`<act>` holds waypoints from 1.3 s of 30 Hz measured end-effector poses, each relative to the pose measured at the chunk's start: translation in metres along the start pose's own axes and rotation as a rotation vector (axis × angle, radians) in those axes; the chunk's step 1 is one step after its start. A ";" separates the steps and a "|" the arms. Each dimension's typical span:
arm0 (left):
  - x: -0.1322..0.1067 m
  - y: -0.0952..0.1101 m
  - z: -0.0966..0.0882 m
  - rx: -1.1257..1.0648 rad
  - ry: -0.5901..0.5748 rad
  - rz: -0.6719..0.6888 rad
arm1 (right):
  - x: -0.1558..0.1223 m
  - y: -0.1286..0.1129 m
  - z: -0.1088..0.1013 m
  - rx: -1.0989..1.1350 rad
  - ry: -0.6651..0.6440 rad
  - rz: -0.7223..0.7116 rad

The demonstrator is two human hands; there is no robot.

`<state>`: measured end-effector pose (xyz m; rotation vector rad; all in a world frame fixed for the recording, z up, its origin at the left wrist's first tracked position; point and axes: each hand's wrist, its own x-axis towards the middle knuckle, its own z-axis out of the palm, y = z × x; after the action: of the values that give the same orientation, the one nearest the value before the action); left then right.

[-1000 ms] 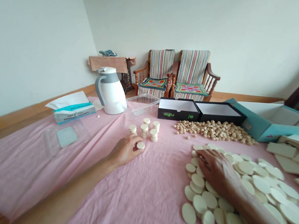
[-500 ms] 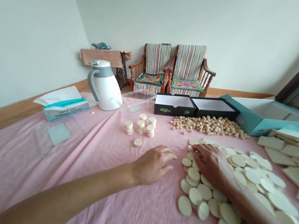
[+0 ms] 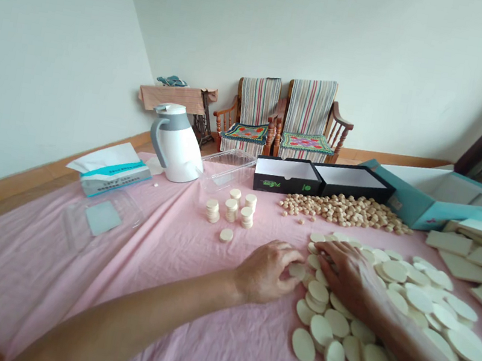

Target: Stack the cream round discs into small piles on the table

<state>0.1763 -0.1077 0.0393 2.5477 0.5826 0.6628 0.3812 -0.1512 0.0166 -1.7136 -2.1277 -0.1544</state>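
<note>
My left hand (image 3: 270,272) is at the left edge of a spread of pale round wooden discs (image 3: 337,324). Its thumb and fingers close around one small wooden disc (image 3: 297,270). My right hand (image 3: 341,266) lies palm down over the heap, its fingers stretched out on the discs and partly hiding them. To the left of both hands stand several short stacks of discs (image 3: 231,209), with a low stack (image 3: 226,235) in front of them.
Small wooden beads (image 3: 346,209) lie before two black boxes (image 3: 287,177). A blue box (image 3: 456,205) and pale rectangular boards (image 3: 480,255) are at the right. A white jug (image 3: 182,150), a tissue pack (image 3: 116,176) and clear plastic trays (image 3: 125,220) are on the left of the pink cloth (image 3: 150,288).
My left hand has moved right to the heap's edge and taken hold of a disc. The right hand stays on the discs. The view has shifted slightly.
</note>
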 end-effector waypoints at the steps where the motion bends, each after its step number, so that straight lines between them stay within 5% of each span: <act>1: -0.005 -0.001 -0.008 0.009 0.017 -0.024 | 0.000 0.001 0.000 0.002 0.004 -0.004; 7: -0.036 -0.031 -0.064 0.139 0.161 -0.226 | 0.000 0.001 0.001 0.005 0.033 -0.010; 11: -0.053 -0.057 -0.085 0.261 0.183 -0.334 | 0.000 0.000 0.000 -0.002 0.018 -0.002; 31: -0.062 -0.072 -0.068 0.226 0.126 -0.332 | -0.001 -0.001 -0.001 0.001 0.049 -0.013; 39: -0.072 -0.081 -0.089 0.257 0.148 -0.354 | -0.001 -0.001 -0.002 -0.004 0.016 0.000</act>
<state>0.0486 -0.0497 0.0431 2.5375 1.2056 0.6868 0.3805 -0.1526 0.0179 -1.7093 -2.1170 -0.1724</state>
